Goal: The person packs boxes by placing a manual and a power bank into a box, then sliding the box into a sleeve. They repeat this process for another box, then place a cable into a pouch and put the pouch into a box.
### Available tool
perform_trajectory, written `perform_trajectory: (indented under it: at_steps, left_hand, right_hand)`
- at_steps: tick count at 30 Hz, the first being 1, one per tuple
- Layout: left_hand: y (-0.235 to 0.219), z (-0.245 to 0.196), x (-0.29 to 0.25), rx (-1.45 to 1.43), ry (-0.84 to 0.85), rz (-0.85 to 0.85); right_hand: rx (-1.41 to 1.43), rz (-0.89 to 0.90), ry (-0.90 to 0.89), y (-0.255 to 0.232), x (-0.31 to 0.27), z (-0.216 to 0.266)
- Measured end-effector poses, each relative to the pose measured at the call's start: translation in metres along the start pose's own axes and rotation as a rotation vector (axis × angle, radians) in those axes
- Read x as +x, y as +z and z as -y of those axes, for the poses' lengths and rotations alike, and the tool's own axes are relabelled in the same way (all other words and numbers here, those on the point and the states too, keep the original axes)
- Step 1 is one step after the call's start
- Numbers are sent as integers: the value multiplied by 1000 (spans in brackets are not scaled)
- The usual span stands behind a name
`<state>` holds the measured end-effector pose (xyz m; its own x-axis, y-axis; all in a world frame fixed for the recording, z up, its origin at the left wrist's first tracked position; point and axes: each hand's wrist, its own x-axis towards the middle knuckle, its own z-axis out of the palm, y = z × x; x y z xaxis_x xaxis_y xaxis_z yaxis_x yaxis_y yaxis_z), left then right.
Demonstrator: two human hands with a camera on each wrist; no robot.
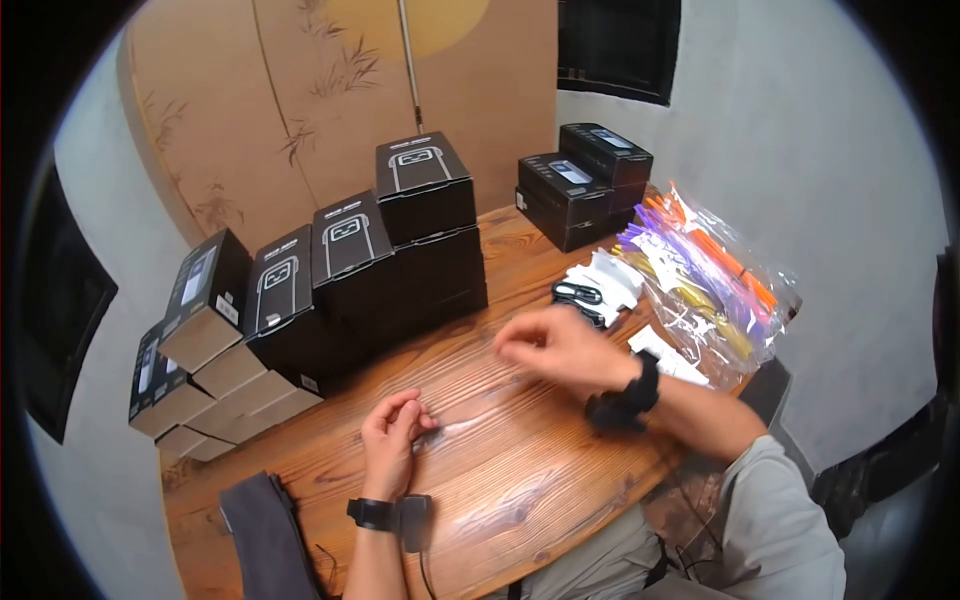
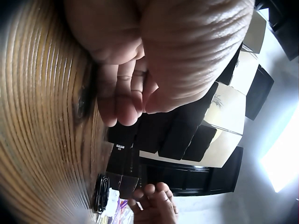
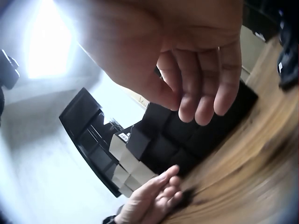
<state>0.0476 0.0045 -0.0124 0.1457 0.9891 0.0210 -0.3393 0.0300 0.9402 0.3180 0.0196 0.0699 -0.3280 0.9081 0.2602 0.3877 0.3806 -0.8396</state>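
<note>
In the head view my left hand (image 1: pixel 392 445) rests at the front of the wooden table (image 1: pixel 500 500), side down, its fingers loosely curled with nothing between them. My right hand (image 1: pixel 565 350) is held above the table, further right, fingers bent and spread a little apart, also holding nothing. The right wrist view shows its fingers (image 3: pixel 205 109) hanging down with bare air under them. Nearest to the right hand lie coiled black cables (image 1: pixel 580 298) beside white wrappers (image 1: pixel 612 280). A pale streak shows on the wood beside the left fingertips.
Black boxes (image 1: pixel 425 175) with a white line drawing stand stacked at the back left. More black boxes (image 1: pixel 570 190) are stacked at the back right. Clear bags of purple, orange and yellow strips (image 1: pixel 710 270) lie at the right edge. A dark cloth (image 1: pixel 265 535) lies front left.
</note>
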Motion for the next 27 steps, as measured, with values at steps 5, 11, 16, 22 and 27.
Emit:
perform_trajectory:
  at_steps: [5, 11, 16, 22, 27]
  left_hand:
    - [-3, 4, 2, -14, -3, 24]
    - [-3, 3, 2, -17, -10, 38]
    - [-4, 2, 3, -19, -11, 41]
    - [-2, 1, 3, -15, -26, 30]
    - [-2, 0, 2, -17, -28, 44]
  right_hand:
    - [-565, -369, -71, -92, 32, -34]
    - [-776, -515, 11, -169, 45, -79]
    - [-978, -478, 149, -177, 68, -78]
    - [-973, -636, 422, -165, 92, -83]
    - [-827, -753, 523, -185, 108, -131]
